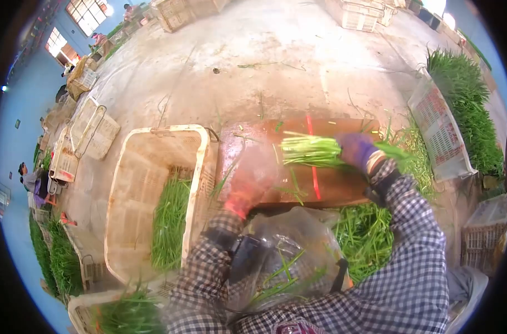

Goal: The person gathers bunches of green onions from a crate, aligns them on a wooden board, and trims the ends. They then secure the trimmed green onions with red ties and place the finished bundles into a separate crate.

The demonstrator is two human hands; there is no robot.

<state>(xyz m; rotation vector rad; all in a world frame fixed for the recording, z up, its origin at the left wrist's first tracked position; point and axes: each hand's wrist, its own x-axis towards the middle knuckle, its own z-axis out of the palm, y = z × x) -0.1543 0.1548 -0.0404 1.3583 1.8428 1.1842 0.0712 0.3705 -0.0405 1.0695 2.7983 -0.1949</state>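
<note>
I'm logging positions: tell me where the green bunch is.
In the head view, the bunch is right of centre, in the grip of the right hand, over the brown board and crossing above the red strip.

Our purple-gloved right hand [355, 149] is closed right of the frame's centre, knuckles upward, its wrist [375, 160] wrapped in a pale cuff. Our left hand [254, 177], near the middle of the frame, is a reddish blur, its fingers too smeared to read. In checked sleeves, our left arm [200, 278] rises from the bottom edge, while our right arm [412, 222] bends at lower right, its forearm slanting up and leftward.
</note>
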